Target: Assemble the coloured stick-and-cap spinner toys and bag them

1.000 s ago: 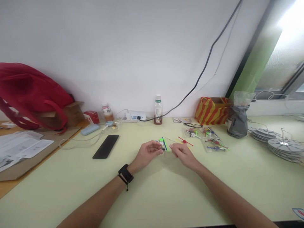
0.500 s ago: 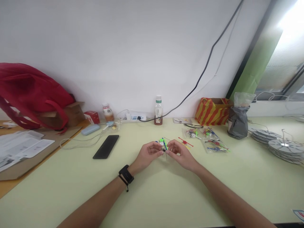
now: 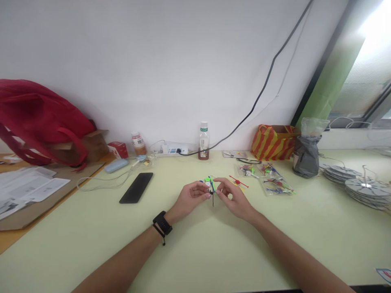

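Note:
My left hand is closed, its thumb and fingertips pinching a small dark arrow-shaped piece that points down toward me. Facing it, my right hand curves round with thumb and forefinger apart, just beside the piece; nothing shows between them. Behind the fingers lie small plastic parts, partly hidden: a green round part and some blue and white bits. To the right of them is a red arrow with a round hub, a yellow piece partly under it.
Clear bags of coloured parts lie to the right, near a striped bag and stacked grey discs. A phone lies left of my hands. A bottle and a power strip stand by the wall.
My right thumb and forefinger have parted and drawn slightly away from the piece. The dark arrow's shaft now hangs more plainly below my left fingertips.

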`<state>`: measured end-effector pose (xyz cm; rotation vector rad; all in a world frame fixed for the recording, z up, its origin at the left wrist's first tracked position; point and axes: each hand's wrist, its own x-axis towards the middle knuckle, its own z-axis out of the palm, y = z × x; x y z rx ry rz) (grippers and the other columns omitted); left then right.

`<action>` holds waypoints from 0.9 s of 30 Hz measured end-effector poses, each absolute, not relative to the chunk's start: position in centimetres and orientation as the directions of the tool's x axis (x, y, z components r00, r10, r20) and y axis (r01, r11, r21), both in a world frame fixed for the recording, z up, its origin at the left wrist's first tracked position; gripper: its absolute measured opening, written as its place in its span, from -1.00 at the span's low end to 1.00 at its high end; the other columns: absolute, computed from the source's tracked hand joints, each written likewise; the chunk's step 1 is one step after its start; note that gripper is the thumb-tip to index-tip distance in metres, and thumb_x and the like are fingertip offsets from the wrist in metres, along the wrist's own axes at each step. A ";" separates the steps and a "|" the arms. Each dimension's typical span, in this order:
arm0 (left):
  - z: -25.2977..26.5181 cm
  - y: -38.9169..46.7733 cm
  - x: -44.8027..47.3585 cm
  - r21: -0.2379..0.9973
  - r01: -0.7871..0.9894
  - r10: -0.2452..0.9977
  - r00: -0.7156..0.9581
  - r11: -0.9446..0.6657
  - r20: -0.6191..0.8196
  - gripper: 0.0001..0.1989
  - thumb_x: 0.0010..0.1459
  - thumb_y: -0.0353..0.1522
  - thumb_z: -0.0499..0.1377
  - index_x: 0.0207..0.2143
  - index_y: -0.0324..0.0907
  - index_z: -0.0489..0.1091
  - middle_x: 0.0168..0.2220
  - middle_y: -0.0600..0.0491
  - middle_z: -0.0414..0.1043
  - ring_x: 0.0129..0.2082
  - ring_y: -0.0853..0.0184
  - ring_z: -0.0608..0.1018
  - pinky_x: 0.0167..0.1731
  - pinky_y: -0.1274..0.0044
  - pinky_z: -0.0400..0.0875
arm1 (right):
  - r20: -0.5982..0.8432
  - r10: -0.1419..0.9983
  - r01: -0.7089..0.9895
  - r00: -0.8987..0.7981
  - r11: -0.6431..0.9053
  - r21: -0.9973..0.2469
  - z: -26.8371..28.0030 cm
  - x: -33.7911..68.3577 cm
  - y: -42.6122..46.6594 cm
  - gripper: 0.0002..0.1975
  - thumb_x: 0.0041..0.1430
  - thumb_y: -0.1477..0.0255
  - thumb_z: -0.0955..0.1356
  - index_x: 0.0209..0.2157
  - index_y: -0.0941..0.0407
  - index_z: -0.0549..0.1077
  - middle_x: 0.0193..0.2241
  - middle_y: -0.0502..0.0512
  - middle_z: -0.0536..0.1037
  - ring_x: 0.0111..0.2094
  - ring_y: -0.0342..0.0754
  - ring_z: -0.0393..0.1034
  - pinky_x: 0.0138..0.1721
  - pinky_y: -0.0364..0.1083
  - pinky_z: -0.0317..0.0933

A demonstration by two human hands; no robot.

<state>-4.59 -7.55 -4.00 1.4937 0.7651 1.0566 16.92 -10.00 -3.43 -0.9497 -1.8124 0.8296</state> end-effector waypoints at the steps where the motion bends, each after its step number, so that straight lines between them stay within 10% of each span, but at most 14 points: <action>1: -3.9 -7.6 -4.6 0.978 -0.083 0.896 0.392 -0.190 0.207 -0.65 0.03 -0.26 0.46 -0.17 -0.22 0.53 -0.23 -0.02 0.57 -0.23 0.32 0.61 -0.08 0.44 0.55 | 0.415 0.859 0.269 -0.298 0.493 -0.827 -3.4 16.9 -10.1 -0.57 0.37 0.17 0.28 0.20 0.00 0.31 -0.33 0.03 0.42 -0.41 -0.09 0.30 -0.40 -0.11 0.24; 3: -3.7 -7.7 -4.6 0.979 -0.085 0.902 0.382 -0.185 0.203 -0.65 0.02 -0.26 0.47 -0.18 -0.23 0.53 -0.24 -0.02 0.57 -0.24 0.31 0.62 -0.09 0.43 0.56 | 0.430 0.861 0.283 -0.270 0.498 -0.820 -3.2 17.0 -10.3 -0.59 0.36 0.18 0.28 0.17 -0.01 0.35 -0.27 0.06 0.44 -0.42 -0.11 0.28 -0.40 -0.11 0.23; 6: -3.4 -7.8 -4.5 0.980 -0.081 0.910 0.362 -0.184 0.201 -0.63 -0.01 -0.24 0.48 -0.20 -0.23 0.54 -0.25 -0.03 0.58 -0.25 0.30 0.62 -0.10 0.41 0.57 | 0.328 0.887 0.298 -0.326 0.425 -0.854 -2.8 17.4 -10.3 -0.60 0.38 0.12 0.24 -0.38 0.08 0.51 -0.44 0.04 0.41 -0.48 -0.11 0.24 -0.44 -0.11 0.17; 9: -3.3 -7.8 -4.4 0.980 -0.080 0.914 0.353 -0.182 0.199 -0.62 -0.03 -0.23 0.49 -0.21 -0.23 0.54 -0.26 -0.02 0.58 -0.26 0.30 0.62 -0.09 0.39 0.57 | 0.169 0.862 0.275 -0.479 0.330 -0.903 -2.7 17.6 -10.0 -0.35 0.39 0.03 0.16 -0.71 0.08 0.18 -0.68 -0.02 0.20 -0.60 -0.14 0.09 -0.50 -0.10 0.06; 27: -3.6 -7.7 -4.5 0.983 -0.085 0.911 0.369 -0.163 0.183 -0.66 0.00 -0.28 0.47 -0.20 -0.23 0.53 -0.24 0.00 0.57 -0.24 0.33 0.61 -0.10 0.47 0.54 | 0.335 0.896 0.420 -0.292 0.435 -0.797 -3.4 17.2 -9.6 -0.44 0.24 0.07 0.33 -0.65 0.08 0.07 -0.67 -0.11 0.02 -0.58 -0.19 -0.09 -0.54 -0.14 -0.17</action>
